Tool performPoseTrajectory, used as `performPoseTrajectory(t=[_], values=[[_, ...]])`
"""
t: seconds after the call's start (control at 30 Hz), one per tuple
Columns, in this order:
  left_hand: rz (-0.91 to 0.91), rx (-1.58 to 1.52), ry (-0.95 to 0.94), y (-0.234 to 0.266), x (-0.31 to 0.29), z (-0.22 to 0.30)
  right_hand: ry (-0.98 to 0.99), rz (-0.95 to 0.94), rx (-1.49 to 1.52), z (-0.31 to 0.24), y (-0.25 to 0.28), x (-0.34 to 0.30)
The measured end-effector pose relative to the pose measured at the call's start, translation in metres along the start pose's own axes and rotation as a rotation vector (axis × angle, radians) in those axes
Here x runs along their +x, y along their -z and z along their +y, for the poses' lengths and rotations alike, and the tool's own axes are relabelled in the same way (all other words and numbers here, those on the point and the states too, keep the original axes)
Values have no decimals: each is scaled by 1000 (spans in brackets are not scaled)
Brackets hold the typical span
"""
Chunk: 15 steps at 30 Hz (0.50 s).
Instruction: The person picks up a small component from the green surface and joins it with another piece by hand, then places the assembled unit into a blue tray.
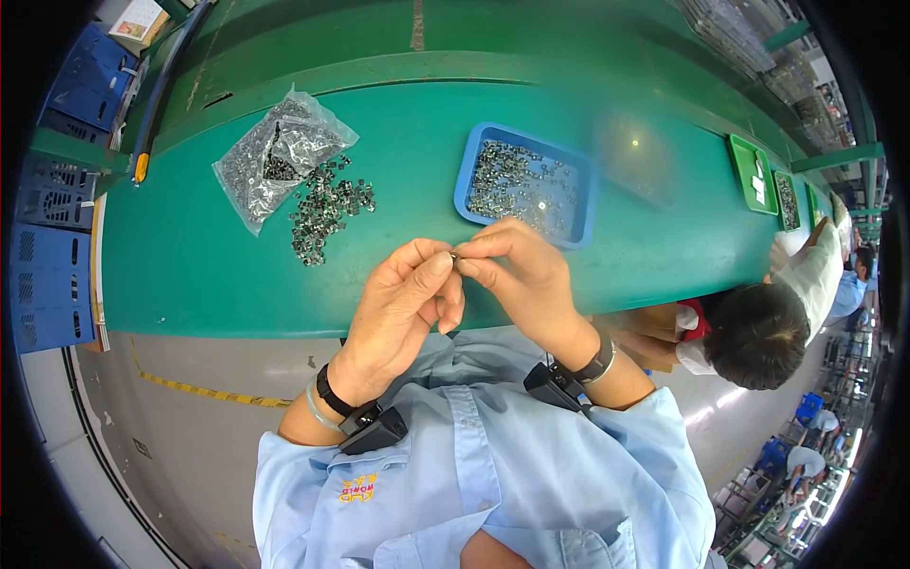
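Pale-blue shirt is filling the foreground, a green worktop stretching beyond it. On the left, a clear bag is lying; on the right, a blue tray is holding small metal parts. The left hand and right hand are meeting near the tray. A loose heap is lying beside the bag. Both hands are pinching one tiny part above the worktop.
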<state>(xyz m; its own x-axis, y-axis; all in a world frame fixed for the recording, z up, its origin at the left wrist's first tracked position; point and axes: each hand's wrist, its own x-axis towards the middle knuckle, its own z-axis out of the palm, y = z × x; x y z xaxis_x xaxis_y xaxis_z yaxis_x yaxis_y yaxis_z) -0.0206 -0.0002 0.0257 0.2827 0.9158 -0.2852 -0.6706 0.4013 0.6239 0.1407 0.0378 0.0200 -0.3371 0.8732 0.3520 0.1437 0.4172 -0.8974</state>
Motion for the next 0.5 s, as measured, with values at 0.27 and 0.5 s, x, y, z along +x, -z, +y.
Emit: performPoseTrajectory(t=[0.27, 0.5], values=[[-41, -11, -10, 4, 1, -3, 9, -22, 2, -1, 1, 0], [-22, -12, 6, -3, 0, 0, -2, -17, 52, 2, 4, -2]])
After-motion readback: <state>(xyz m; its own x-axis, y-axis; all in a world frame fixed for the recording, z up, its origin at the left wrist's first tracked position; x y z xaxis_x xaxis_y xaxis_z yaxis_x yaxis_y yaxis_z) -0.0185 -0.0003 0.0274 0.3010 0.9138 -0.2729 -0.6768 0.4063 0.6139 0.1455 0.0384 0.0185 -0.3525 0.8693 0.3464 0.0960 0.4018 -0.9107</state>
